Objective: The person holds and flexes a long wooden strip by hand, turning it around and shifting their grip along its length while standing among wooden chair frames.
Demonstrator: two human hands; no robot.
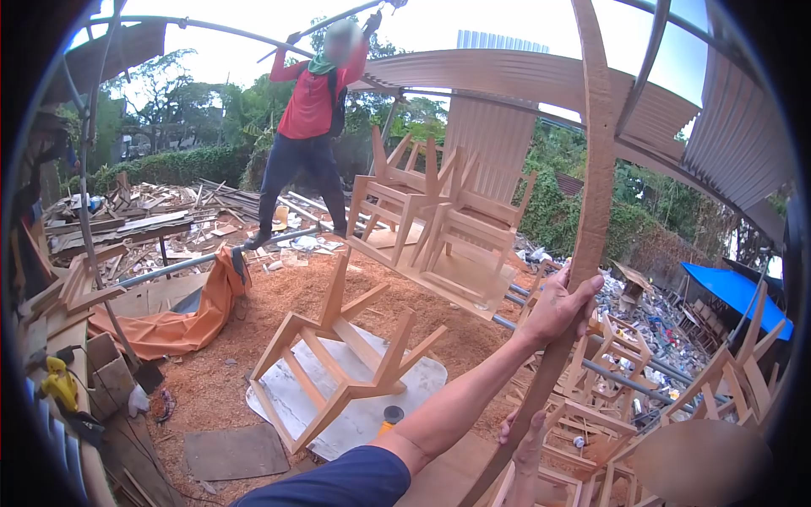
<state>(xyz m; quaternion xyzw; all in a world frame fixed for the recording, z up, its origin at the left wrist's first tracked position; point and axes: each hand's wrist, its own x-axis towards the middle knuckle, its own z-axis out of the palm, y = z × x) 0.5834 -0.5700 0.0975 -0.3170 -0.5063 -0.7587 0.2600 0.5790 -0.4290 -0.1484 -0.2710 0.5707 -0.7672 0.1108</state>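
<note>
A long, slightly curved wooden plank (598, 144) stands upright and leans a little in front of me, running past the top and bottom of the view. My left hand (562, 308) grips it at mid-height, thumb across the near side; a dark blue sleeve covers that upper arm. Lower down, my right hand (530, 431) is closed around the same plank, its fingers showing on the left side. Its forearm runs off the bottom edge. Below my left arm, an upturned wooden chair frame (338, 372) rests on a pale board (422, 376).
A person in a red shirt (306, 101) stands on pipes, arms raised to a metal pole. Stacked wooden stools (473, 220) sit on a plywood sheet. More frames (583, 422) crowd the right, partly behind a blurred patch. Orange cloth (182, 325) hangs over a pipe above sawdust.
</note>
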